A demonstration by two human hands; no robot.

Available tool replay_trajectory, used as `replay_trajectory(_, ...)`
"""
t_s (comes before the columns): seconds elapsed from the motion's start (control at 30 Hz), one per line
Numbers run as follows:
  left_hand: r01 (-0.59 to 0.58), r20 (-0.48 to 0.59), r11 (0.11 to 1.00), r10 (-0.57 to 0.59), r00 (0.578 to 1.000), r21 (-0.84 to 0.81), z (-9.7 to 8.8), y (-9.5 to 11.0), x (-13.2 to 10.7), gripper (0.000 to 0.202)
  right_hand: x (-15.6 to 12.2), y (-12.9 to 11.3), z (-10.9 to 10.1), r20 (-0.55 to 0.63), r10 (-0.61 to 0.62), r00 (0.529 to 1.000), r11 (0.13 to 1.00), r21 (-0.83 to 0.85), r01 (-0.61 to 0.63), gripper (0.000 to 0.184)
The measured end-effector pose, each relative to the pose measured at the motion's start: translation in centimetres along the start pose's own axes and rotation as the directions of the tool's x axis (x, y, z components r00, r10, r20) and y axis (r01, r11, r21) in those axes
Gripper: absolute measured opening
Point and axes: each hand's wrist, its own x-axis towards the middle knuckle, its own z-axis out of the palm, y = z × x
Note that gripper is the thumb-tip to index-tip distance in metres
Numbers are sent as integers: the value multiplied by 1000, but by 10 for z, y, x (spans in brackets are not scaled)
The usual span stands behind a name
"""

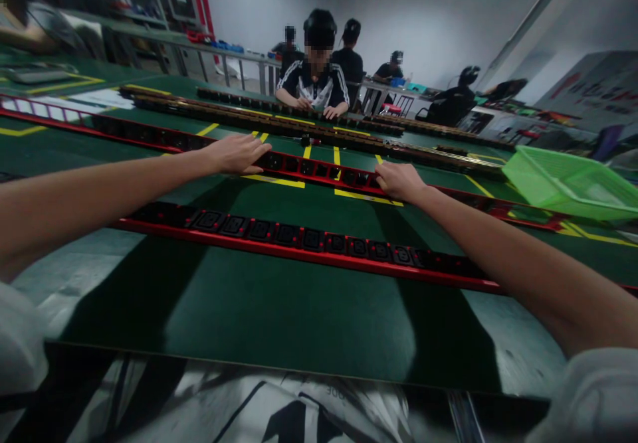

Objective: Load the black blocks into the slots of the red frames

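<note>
Both my arms reach far out across a green table [279, 310]. My left hand [238, 153] lies on the farther of two long red power strips [319, 172], fingers stretched toward its black sockets. My right hand [399, 181] rests on the same strip further right, fingers curled over its edge. A second red power strip [309, 238] with several black sockets lies nearer me, under both forearms, untouched.
A green plastic basket [568, 180] stands at the right. Further strips, dark with gold edges [299, 123], lie beyond. A person in a black and white jacket [315, 79] works opposite, with others behind. Yellow lines mark the table.
</note>
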Motion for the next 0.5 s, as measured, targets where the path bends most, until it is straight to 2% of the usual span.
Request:
replay_trajectory(0.13, 74, -10, 997, -74, 997, -21, -4, -1, 4, 69, 8, 6, -8, 4, 75, 997, 997, 36, -75, 41)
replay_trajectory(0.23, 78, -11, 996, -79, 997, -31, -14, -10, 8, 68, 16, 16, -18, -16, 109, 994, 983, 151, -105, 45)
replay_trajectory(0.37, 42, 5, 997, -42, 999, -65, -27, -23, 11, 64, 29, 30, -36, 40, 52, 998, 941, 334, -62, 49)
replay_trajectory(0.5, 80, -12, 990, -82, 997, -116, -34, -28, 10, 56, 39, 39, -52, 98, -28, 995, 879, 477, -22, 56)
